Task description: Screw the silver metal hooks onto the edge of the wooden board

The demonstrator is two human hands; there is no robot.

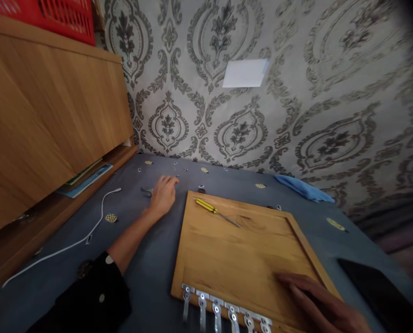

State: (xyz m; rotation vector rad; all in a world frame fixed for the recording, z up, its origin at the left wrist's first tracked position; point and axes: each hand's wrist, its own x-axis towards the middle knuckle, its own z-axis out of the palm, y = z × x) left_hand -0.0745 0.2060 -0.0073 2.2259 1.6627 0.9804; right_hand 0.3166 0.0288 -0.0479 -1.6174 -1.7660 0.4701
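My left hand point(163, 195) reaches over the cloth beyond the board's far left corner. Its fingers are bent together, the tips close to a few tiny metal pieces point(177, 175); what they pinch, if anything, is hidden. A wooden board point(223, 249) with a raised rim lies before me. Across its upper part rests a yellow-handled screwdriver point(208, 206), holding still on the wood. Several silver metal brackets point(216, 307) with screws line the board's near edge. My right hand point(320, 300) lies over the board's right side, fingers stretched out, with nothing visible in it.
A white cable point(100, 217) runs along the left, near a wooden cabinet point(60, 106). By the wall lies a blue cloth point(303, 187). A dark flat object point(376, 291) is at the right. Small metal bits point(146, 191) sit beside my left hand.
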